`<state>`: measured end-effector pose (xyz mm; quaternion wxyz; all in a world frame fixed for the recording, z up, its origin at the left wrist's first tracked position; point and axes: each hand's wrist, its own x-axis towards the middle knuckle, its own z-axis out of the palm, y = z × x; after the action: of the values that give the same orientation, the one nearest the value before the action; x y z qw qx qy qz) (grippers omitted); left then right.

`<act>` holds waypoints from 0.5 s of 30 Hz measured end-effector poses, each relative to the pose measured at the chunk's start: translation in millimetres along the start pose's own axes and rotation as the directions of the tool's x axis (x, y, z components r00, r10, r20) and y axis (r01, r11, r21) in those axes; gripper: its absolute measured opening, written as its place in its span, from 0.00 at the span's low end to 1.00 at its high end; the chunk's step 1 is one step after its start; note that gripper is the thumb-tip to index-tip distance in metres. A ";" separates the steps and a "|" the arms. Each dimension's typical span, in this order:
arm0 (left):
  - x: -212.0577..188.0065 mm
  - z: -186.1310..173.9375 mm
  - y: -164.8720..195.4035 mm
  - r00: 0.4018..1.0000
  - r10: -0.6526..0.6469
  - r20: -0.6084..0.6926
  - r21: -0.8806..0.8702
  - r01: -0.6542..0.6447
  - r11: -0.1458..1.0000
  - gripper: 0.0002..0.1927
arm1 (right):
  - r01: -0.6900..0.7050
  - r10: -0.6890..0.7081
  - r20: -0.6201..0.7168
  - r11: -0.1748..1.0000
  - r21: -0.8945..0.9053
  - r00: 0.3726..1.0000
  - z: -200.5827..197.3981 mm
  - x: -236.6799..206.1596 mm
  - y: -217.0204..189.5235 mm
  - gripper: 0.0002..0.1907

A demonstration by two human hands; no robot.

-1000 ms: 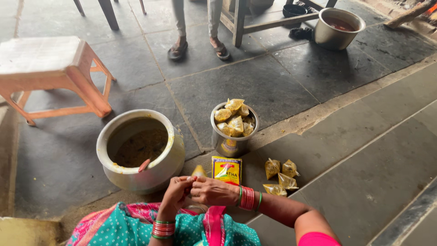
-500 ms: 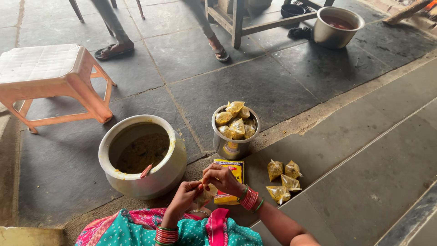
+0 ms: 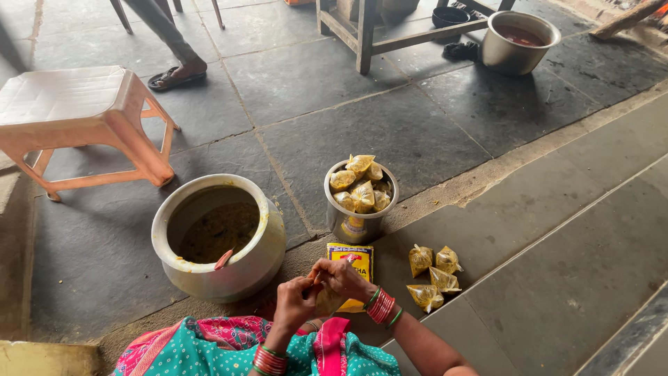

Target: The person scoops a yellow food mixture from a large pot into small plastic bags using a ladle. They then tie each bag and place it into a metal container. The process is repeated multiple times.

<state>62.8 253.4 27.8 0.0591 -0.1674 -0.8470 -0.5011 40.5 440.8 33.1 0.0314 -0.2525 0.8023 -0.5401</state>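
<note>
Both my hands pinch one small pouch.
Left hand (image 3: 293,301) and right hand (image 3: 342,277) fingers grip the pouch (image 3: 325,301) at six o'clock, over a yellow rectangular packet (image 3: 353,259); four tied yellow pouches (image 3: 433,276) lie at four o'clock.

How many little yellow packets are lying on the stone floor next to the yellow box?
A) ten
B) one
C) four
C: four tied yellow packets lie in a cluster on the floor, to the right of the yellow box; the other packets sit heaped in the small metal pot, not on the floor.
</note>
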 end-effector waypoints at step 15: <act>-14.8 18.5 0.0 0.951 0.308 -0.021 0.379 -0.278 0.883 0.16 | -0.055 0.066 -0.068 0.988 0.144 0.995 -0.8 -4.1 31.1 0.05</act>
<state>77.9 266.2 14.7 0.1987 -0.2589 -0.8882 -0.3233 32.3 452.3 5.1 0.0364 -0.2053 0.7696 -0.6036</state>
